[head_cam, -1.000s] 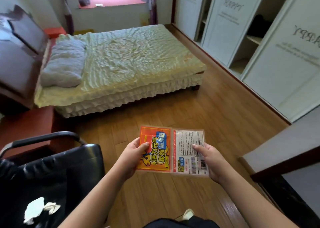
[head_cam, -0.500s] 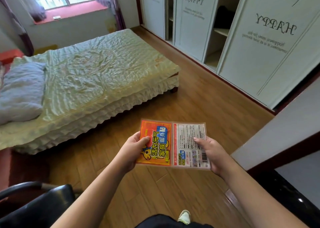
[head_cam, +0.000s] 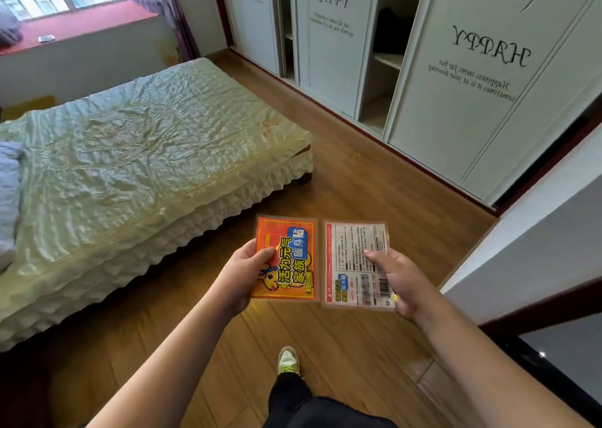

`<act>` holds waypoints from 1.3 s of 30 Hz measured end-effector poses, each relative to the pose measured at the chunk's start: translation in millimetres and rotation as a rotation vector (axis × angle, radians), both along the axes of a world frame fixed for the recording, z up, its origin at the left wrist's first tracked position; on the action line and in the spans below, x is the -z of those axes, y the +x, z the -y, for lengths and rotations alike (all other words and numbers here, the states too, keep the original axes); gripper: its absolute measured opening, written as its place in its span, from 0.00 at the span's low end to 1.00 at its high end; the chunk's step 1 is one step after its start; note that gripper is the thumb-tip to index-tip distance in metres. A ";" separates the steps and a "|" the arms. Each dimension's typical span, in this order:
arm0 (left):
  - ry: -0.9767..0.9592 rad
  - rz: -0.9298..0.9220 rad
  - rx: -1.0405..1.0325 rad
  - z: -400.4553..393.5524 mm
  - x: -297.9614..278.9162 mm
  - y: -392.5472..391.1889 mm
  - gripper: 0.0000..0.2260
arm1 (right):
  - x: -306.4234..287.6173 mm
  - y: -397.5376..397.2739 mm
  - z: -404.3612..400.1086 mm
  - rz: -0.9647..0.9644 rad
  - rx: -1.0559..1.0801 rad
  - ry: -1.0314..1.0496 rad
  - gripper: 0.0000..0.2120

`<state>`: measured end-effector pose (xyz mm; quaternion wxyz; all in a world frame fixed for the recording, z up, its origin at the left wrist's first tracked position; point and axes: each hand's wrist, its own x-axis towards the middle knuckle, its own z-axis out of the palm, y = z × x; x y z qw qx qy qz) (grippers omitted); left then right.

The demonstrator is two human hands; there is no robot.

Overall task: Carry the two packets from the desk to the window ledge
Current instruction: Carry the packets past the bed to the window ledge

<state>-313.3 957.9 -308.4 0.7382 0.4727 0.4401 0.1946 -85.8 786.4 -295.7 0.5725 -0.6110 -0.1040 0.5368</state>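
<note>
My left hand (head_cam: 242, 273) grips an orange packet (head_cam: 290, 261) with yellow and blue print by its left edge. My right hand (head_cam: 399, 282) holds a second packet (head_cam: 356, 261), pale side up, with small text and a barcode, thumb on top. Both packets are held flat side by side over the wooden floor, a narrow gap between them. The red window ledge (head_cam: 84, 24) lies far off at the upper left, under the window.
A bed (head_cam: 136, 164) with a pale green cover fills the left, between me and the ledge. White sliding wardrobe doors (head_cam: 462, 85) line the right. A floor aisle (head_cam: 329, 154) runs between them. A small object (head_cam: 46, 38) lies on the ledge. My shoe (head_cam: 288, 361) steps forward.
I have walked forward and turned right; the black chair has dropped out of view and the bed and wardrobe are closer. The two packets, overlapping before, are now slightly apart.
</note>
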 end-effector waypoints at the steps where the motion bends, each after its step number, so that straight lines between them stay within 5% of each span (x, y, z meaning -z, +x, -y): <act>1: -0.003 0.013 0.005 -13.6 1.3 6.8 0.09 | -0.1 6.1 -12.2 0.005 0.004 0.001 0.10; 18: -0.042 0.097 0.184 -202.3 -8.6 132.6 0.09 | -8.7 102.9 -166.2 -0.067 0.206 0.004 0.11; 39: -0.092 0.081 0.061 -342.5 -24.3 395.5 0.08 | -3.2 375.2 -318.9 -0.096 0.147 0.031 0.12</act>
